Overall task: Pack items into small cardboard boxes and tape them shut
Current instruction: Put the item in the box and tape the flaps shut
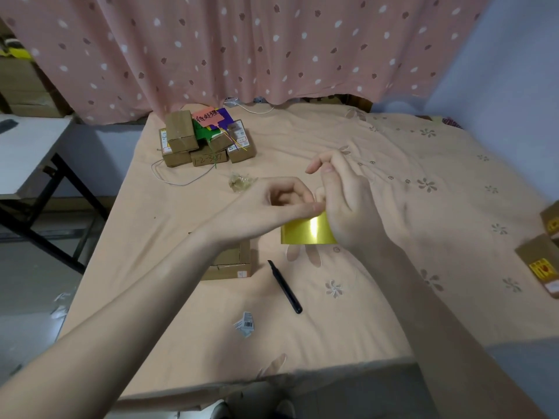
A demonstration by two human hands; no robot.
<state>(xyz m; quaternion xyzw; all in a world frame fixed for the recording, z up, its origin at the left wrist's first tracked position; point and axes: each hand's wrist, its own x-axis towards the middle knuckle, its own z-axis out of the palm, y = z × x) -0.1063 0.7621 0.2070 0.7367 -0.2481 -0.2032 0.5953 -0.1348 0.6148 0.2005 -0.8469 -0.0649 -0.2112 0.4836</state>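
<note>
1. Above a peach floral bedspread (393, 164), the left hand (272, 207) and right hand (348, 204) meet.
2. Both hands' fingers pinch the top edge of a shiny yellow strip of tape (305, 231).
3. A small cardboard box (230, 264) sits under the left wrist, a black pen (286, 287) beside it.

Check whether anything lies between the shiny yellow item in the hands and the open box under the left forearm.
Nothing visible lies on the cloth between the yellow item, held by both the left hand and the right hand, and the open box. Only the left forearm crosses above the box, hiding part of its opening.
</note>
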